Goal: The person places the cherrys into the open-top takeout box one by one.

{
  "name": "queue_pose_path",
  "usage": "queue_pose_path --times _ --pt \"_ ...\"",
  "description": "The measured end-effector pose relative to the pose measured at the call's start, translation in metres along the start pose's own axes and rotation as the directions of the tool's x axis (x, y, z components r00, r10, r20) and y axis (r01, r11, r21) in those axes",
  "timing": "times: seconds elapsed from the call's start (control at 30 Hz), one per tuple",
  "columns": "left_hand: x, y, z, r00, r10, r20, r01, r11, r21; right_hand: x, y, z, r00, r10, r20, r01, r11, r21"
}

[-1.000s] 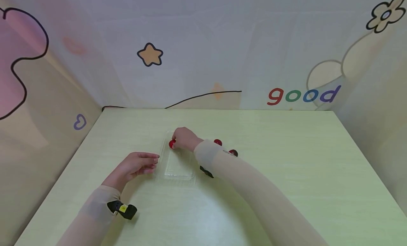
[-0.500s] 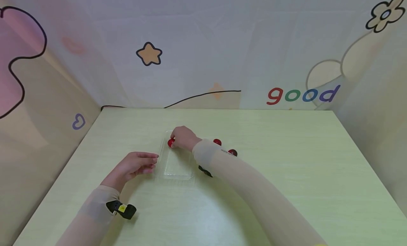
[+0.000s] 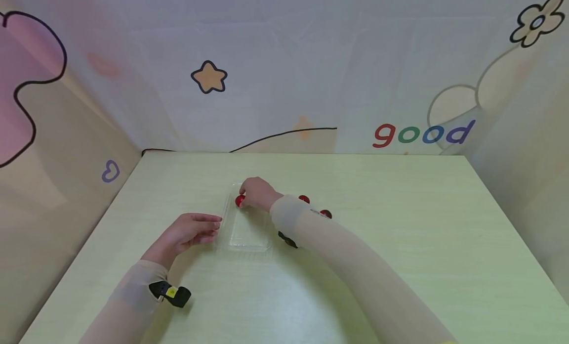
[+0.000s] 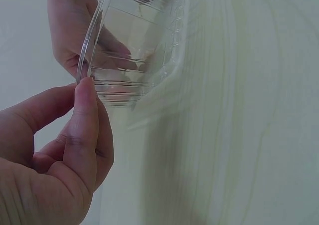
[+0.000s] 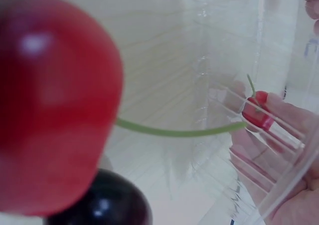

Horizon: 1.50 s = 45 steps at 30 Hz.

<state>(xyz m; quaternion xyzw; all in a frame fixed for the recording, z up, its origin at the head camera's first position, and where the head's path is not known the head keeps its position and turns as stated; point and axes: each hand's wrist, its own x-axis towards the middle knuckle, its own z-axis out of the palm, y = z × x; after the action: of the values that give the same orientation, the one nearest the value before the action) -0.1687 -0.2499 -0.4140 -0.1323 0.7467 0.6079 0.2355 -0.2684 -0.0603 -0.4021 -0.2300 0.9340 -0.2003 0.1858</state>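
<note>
A clear plastic tray [image 3: 247, 235] lies on the pale green table [image 3: 400, 225]. My right hand [image 3: 256, 192] is curled over the tray's far end and pinches a red cherry [image 3: 239, 200] there. Through the tray wall in the right wrist view I see that cherry [image 5: 256, 111] in my fingers [image 5: 271, 155]. My left hand [image 3: 195, 229] is at the tray's left rim. In the left wrist view its thumb and a fingertip [image 4: 85, 93] meet on the rim of the tray [image 4: 134, 45].
Two more cherries lie on the table right of my right wrist, a red one [image 3: 304, 198] and a darker one [image 3: 326, 213]. They fill the near left of the right wrist view: red cherry [image 5: 50, 100], dark cherry [image 5: 107, 205]. Patterned walls close in three sides.
</note>
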Motion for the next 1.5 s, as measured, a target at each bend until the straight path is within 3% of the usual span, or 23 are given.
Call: queue_pose_path --times 0.43,1.1,1.5 --pt "-0.002 0.001 0.004 1.000 -0.008 -0.028 0.008 1.000 0.019 -0.001 0.003 -0.007 1.000 0.001 0.003 -0.001 1.000 -0.008" --pt "-0.001 0.002 0.000 0.999 -0.028 -0.042 0.030 0.998 0.059 -0.011 0.003 -0.028 1.000 -0.015 0.013 0.014 0.998 0.060" --pt "0.000 0.002 0.001 0.999 -0.026 -0.037 0.027 0.999 0.045 -0.030 0.011 -0.043 0.992 -0.125 0.022 0.121 0.984 0.133"
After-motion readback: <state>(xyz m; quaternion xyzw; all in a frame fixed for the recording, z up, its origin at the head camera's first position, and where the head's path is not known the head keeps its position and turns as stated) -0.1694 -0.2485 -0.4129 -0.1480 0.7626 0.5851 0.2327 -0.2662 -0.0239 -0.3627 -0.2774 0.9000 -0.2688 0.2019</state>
